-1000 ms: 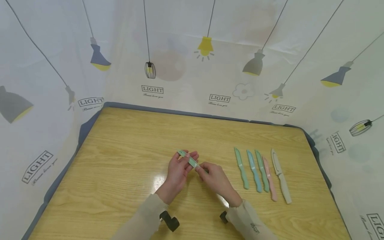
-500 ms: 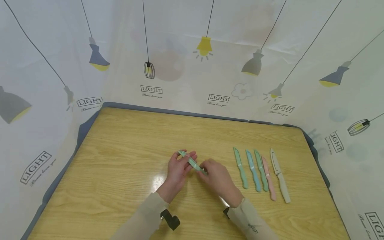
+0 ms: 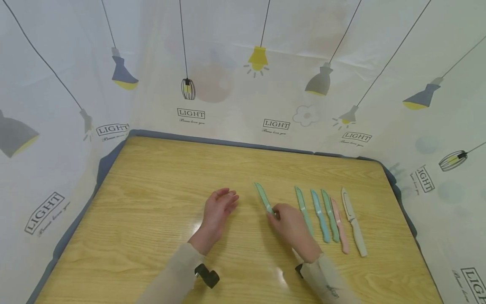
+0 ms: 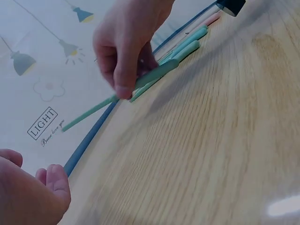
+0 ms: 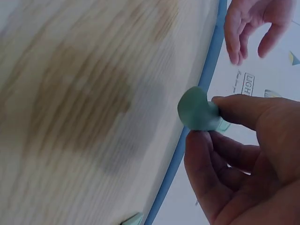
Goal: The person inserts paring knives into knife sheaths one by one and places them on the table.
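Note:
My right hand (image 3: 292, 228) pinches a green knife (image 3: 263, 195) by its handle, between thumb and fingers. Its pale green blade part, bare or sheathed I cannot tell, points forward and left. In the left wrist view the knife handle (image 4: 161, 72) hangs above the table, apart from it. The rounded handle end (image 5: 192, 110) faces the camera in the right wrist view. My left hand (image 3: 216, 211) is held left of the knife, with loosely bent fingers and nothing in them. Right of my right hand lies a second green knife (image 3: 300, 197), its lower handle partly hidden.
Further right on the wooden table (image 3: 163, 181) lie a blue knife (image 3: 321, 217), another green knife (image 3: 330, 215), a pink knife (image 3: 339, 228) and a larger cream knife (image 3: 355, 228). The green and pink ones lie close together. A lamp-printed curtain (image 3: 235, 118) surrounds the table.
My left hand has let go of the green knife and drawn back slightly left. My right hand has carried the knife to the right, towards the row, and turned it more upright in view.

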`<action>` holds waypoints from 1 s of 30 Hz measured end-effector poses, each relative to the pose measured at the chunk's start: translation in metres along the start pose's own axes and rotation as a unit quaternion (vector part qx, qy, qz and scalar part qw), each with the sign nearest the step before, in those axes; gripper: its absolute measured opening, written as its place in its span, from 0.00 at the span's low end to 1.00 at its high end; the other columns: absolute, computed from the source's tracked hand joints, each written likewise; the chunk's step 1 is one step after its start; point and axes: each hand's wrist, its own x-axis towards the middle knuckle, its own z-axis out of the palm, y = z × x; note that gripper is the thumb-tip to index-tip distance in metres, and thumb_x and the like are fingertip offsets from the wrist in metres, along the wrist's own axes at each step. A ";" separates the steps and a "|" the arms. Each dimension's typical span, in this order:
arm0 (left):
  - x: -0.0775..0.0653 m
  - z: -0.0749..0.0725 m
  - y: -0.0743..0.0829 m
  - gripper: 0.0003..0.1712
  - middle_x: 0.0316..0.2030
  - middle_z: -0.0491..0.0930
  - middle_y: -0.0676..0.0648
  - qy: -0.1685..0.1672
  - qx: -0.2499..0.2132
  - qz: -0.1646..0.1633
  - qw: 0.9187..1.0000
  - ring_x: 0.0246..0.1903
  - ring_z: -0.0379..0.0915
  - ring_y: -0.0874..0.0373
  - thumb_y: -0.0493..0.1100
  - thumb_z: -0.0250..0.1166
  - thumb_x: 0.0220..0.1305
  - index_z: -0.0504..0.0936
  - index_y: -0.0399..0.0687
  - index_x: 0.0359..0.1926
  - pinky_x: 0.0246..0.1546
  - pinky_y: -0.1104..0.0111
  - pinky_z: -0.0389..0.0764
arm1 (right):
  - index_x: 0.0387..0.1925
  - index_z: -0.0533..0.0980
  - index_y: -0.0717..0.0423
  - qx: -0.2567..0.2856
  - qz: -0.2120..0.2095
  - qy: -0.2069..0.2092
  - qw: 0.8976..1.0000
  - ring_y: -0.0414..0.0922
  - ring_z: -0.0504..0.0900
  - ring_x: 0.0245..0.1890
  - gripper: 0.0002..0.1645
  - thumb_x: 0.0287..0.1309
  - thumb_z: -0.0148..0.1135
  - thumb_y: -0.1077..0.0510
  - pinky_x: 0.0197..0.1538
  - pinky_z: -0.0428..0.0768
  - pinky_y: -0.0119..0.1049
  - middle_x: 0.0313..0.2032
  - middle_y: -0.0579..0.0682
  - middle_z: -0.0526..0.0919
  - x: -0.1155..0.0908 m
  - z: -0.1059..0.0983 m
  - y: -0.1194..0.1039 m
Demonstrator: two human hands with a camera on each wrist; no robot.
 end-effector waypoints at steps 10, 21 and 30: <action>0.002 -0.008 0.008 0.23 0.55 0.70 0.32 0.031 0.012 0.001 0.999 0.47 0.76 0.51 0.33 0.59 0.65 0.64 0.32 0.58 0.59 0.55 0.72 | 0.22 0.75 0.57 -0.025 0.053 -0.018 0.998 0.39 0.66 0.11 0.15 0.62 0.60 0.53 0.14 0.67 0.30 0.13 0.44 0.70 0.000 -0.008 0.025; 0.001 -0.013 0.012 0.22 0.56 0.70 0.32 0.038 0.020 0.004 0.999 0.50 0.74 0.47 0.33 0.59 0.65 0.65 0.32 0.58 0.59 0.55 0.72 | 0.15 0.65 0.54 -0.074 0.045 -0.019 0.996 0.41 0.65 0.10 0.21 0.62 0.59 0.56 0.11 0.64 0.32 0.11 0.47 0.66 0.002 -0.009 0.040; 0.000 -0.017 0.017 0.25 0.55 0.69 0.35 0.039 0.025 0.002 0.999 0.49 0.74 0.50 0.35 0.59 0.66 0.63 0.32 0.60 0.57 0.58 0.74 | 0.15 0.66 0.54 -0.057 0.070 -0.040 0.995 0.41 0.66 0.09 0.22 0.62 0.61 0.54 0.11 0.65 0.32 0.11 0.47 0.68 0.004 -0.011 0.042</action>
